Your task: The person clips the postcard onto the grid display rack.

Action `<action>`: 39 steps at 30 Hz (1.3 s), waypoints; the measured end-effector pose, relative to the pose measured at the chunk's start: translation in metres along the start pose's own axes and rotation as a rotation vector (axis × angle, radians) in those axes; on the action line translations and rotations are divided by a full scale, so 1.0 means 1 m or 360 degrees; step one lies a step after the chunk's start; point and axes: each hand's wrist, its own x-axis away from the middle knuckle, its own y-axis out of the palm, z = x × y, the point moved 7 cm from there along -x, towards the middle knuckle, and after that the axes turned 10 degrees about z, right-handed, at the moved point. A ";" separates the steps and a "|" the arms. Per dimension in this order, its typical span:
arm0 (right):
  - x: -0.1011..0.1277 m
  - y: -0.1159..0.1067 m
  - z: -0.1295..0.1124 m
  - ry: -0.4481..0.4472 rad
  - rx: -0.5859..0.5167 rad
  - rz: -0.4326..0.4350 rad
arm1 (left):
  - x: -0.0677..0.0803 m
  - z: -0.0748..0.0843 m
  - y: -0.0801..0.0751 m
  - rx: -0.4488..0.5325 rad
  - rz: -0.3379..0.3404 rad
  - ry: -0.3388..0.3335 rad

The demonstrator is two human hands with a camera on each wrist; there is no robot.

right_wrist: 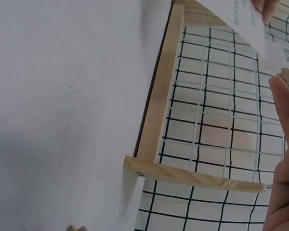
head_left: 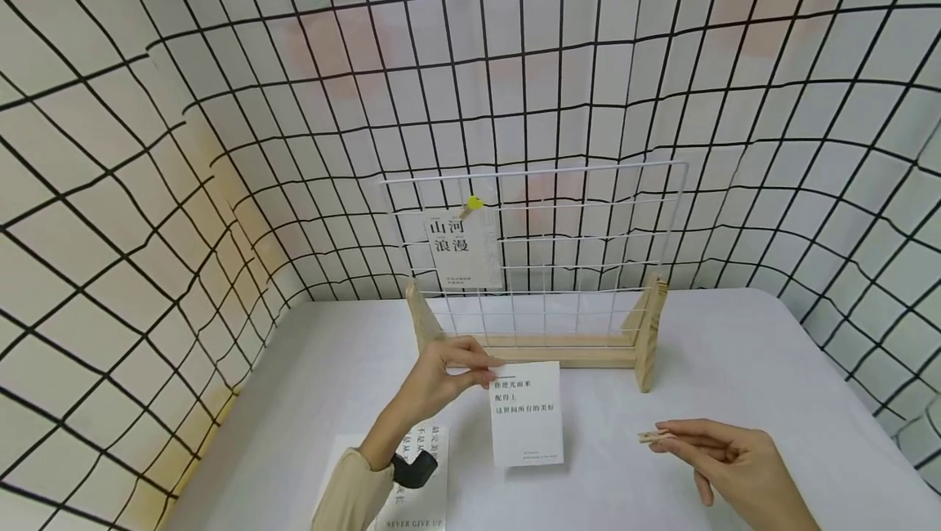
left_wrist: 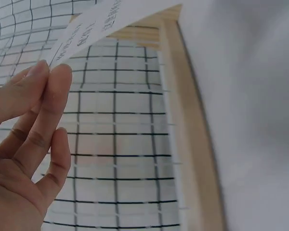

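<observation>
My left hand [head_left: 448, 376] pinches the top left corner of a white card [head_left: 526, 425] with printed Chinese lines, held up above the table. In the left wrist view the card [left_wrist: 106, 24] slants away from the thumb and fingertips. To the right, my right hand [head_left: 735, 466] pinches a small wooden clothespin [head_left: 651, 437], also visible as a clothespin [right_wrist: 288, 79] in the right wrist view. Behind the card stands a white wire grid rack [head_left: 573, 245] on a wooden base [head_left: 588, 357]. Another card [head_left: 466, 257] hangs on its left part under a clothespin with a yellow top [head_left: 474, 203].
Under my left forearm lie printed cards [head_left: 422, 482] on the white table [head_left: 257, 433], one reading NEVER GIVE UP. Black-lined mesh [head_left: 551, 65] surrounds the table at the back and sides. The rack's right wooden foot [head_left: 648, 335] stands between the card and the mesh.
</observation>
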 end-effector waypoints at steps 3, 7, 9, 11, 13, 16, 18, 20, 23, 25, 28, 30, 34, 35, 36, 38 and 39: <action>0.000 0.000 -0.001 -0.0053 0.0046 -0.0016 | -0.021 0.014 0.001 -0.0021 -0.0003 0.0066; 0.000 0.002 -0.002 -0.0147 0.0080 -0.0017 | -0.050 0.034 0.001 -0.0080 0.0030 0.0205; 0.000 0.003 0.000 -0.0136 0.0098 -0.0006 | -0.062 0.045 0.000 -0.0113 0.0066 0.0287; 0.001 0.004 0.003 -0.0119 0.0134 0.0020 | -0.072 0.056 -0.001 -0.0138 0.0107 0.0370; 0.003 0.004 0.005 -0.0129 0.0167 0.0048 | -0.082 0.066 -0.002 -0.0168 0.0146 0.0444; 0.007 0.005 0.005 -0.0199 0.0202 0.0082 | -0.094 0.079 -0.003 -0.0208 0.0196 0.0526; 0.009 0.004 0.007 -0.0207 0.0218 0.0095 | -0.102 0.085 -0.004 -0.0256 0.0230 0.0563; 0.010 0.005 0.009 -0.0186 0.0217 0.0093 | -0.110 0.091 -0.007 -0.0294 0.0260 0.0587; 0.011 0.005 0.011 -0.0172 0.0209 0.0083 | -0.121 0.098 -0.009 -0.0361 0.0299 0.0652; 0.012 0.006 0.011 -0.0185 0.0189 0.0067 | -0.127 0.103 -0.011 -0.0392 0.0329 0.0716; 0.013 0.007 0.011 -0.0179 0.0185 0.0064 | -0.134 0.109 -0.013 -0.0425 0.0363 0.0816; 0.014 0.006 0.011 -0.0174 0.0201 0.0077 | -0.137 0.112 -0.013 -0.0457 0.0385 0.0861; 0.013 0.003 0.003 -0.0340 0.0273 0.0172 | -0.141 0.117 -0.012 -0.0498 0.0397 0.0901; 0.012 0.002 0.001 -0.0386 0.0290 0.0195 | -0.142 0.118 -0.012 -0.0509 0.0406 0.0908; 0.012 0.001 -0.002 -0.0435 0.0302 0.0219 | -0.143 0.120 -0.011 -0.0523 0.0415 0.0916; 0.010 0.000 -0.006 -0.0490 0.0304 0.0240 | -0.144 0.122 -0.011 -0.0546 0.0430 0.0921; 0.009 0.000 -0.008 -0.0516 0.0296 0.0246 | -0.145 0.123 -0.011 -0.0564 0.0439 0.0926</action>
